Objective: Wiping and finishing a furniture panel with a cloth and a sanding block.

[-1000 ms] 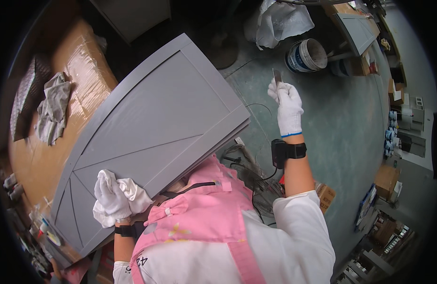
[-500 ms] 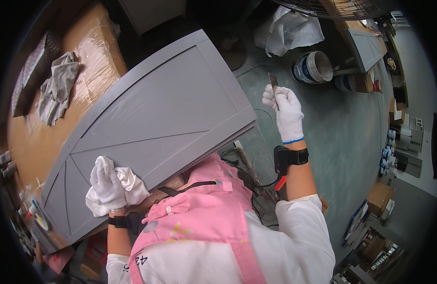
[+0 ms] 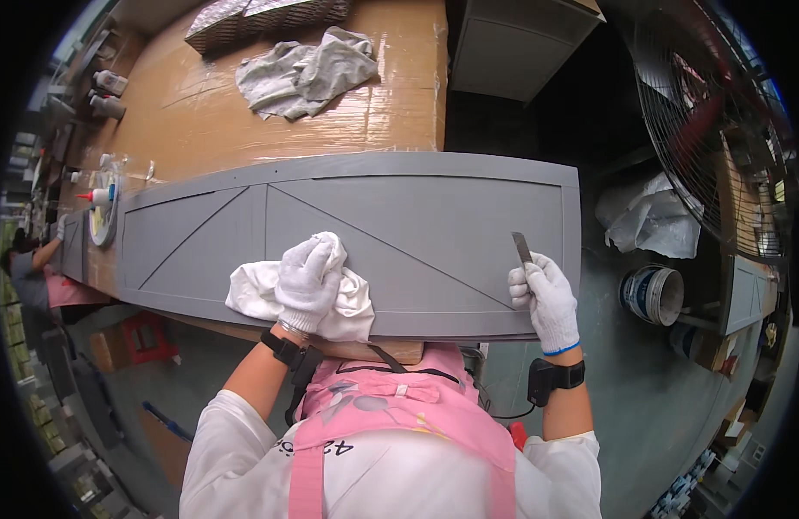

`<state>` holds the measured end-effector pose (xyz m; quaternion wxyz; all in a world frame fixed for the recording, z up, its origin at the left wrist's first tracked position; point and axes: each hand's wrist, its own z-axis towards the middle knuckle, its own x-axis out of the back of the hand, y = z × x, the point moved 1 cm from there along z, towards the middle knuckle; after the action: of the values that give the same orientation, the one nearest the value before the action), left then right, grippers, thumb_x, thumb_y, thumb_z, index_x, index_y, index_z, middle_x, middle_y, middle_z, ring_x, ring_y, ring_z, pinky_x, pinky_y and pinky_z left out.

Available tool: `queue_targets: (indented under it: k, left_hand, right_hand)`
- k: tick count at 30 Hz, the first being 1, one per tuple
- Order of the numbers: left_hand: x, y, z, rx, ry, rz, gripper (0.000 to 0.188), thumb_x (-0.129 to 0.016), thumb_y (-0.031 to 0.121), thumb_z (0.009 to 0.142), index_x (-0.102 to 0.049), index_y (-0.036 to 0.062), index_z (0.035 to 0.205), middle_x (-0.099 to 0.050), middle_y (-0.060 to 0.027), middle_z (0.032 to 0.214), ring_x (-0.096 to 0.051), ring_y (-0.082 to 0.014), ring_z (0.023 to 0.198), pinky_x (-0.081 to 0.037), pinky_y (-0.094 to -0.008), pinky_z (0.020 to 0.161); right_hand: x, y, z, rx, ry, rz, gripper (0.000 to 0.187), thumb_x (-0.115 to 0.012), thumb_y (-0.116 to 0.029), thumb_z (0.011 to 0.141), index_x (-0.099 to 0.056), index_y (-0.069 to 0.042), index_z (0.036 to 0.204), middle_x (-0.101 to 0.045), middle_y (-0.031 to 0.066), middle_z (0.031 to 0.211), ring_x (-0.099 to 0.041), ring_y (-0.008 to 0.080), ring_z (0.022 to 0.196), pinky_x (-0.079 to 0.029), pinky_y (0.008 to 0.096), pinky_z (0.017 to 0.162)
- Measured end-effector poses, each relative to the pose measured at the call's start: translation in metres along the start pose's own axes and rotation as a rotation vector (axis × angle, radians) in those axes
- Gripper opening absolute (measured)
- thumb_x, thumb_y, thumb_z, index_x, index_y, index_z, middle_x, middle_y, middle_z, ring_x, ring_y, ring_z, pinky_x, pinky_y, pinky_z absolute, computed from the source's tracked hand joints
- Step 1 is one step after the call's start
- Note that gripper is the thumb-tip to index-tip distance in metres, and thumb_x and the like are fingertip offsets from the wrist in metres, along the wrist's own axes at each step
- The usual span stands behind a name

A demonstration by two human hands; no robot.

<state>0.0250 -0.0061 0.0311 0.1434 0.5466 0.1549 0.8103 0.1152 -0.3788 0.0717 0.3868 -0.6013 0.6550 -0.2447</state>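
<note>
A long grey panel (image 3: 434,238) with a raised frame and diagonal grooves lies flat in front of me. My left hand (image 3: 304,284), in a white knit glove, is closed on a bunched white cloth (image 3: 352,303) that rests on the panel's near edge. My right hand (image 3: 551,303), gloved too, is closed around a narrow, flat metal blade (image 3: 521,247), whose end points away from me. That hand is over the panel's right end, and whether it touches the surface I cannot tell.
Behind the panel, a film-wrapped tabletop (image 3: 192,112) bears a crumpled grey cloth (image 3: 308,71). A fan (image 3: 702,130), a plastic bag (image 3: 650,216) and a bucket (image 3: 663,294) stand to the right. At the far left is another person (image 3: 36,272), near a red stool (image 3: 148,337).
My view has turned, so the panel now lies nearly level across it. My right hand with the blade has come from beyond the panel's side to over its right end. The left keeps the cloth.
</note>
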Motion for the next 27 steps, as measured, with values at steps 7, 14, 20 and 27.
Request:
queue_targets:
  k: [7,14,20,27]
  left_hand:
    - [0.054,-0.035,-0.019,0.158,-0.235,-0.41,0.042,-0.071,0.013,0.076,-0.064,0.0014,0.115,-0.063,-0.0162,0.115,-0.06,-0.0342,0.108,-0.049,-0.0406,0.095]
    - [0.129,-0.099,-0.063,0.254,-0.183,-0.469,0.035,-0.071,0.016,0.081,-0.066,0.0019,0.112,-0.064,-0.015,0.109,-0.063,-0.0303,0.102,-0.05,-0.0382,0.092]
    - [0.16,-0.152,-0.086,0.556,-0.086,-0.831,0.037,-0.068,0.014,0.087,-0.061,-0.0001,0.12,-0.062,-0.0137,0.117,-0.06,-0.0248,0.11,-0.047,-0.0353,0.097]
    - [0.174,-0.173,-0.038,0.713,0.096,-1.208,0.041,-0.059,0.02,0.1,-0.053,-0.0009,0.135,-0.06,-0.0103,0.131,-0.056,-0.015,0.12,-0.046,-0.0302,0.101]
  right_hand:
    - [-0.179,-0.002,0.063,-0.139,-0.405,-0.017,0.029,-0.047,-0.008,0.1,-0.046,0.005,0.127,-0.058,0.0079,0.093,-0.051,0.0088,0.071,-0.046,0.0217,0.06]
    - [-0.316,0.002,0.134,-0.098,-0.432,-0.107,0.024,-0.047,-0.006,0.1,-0.047,0.004,0.123,-0.057,0.0084,0.094,-0.053,0.012,0.075,-0.049,0.0244,0.064]
    - [-0.408,-0.013,0.175,0.724,-0.035,-1.18,0.04,-0.063,-0.019,0.095,-0.057,0.001,0.129,-0.065,0.0166,0.122,-0.067,0.0244,0.101,-0.054,0.0349,0.091]
    - [-0.435,0.062,0.009,0.518,-0.833,-0.852,0.082,-0.072,-0.035,0.089,-0.029,-0.01,0.154,-0.04,0.0195,0.15,-0.05,0.0319,0.131,-0.042,0.038,0.109]
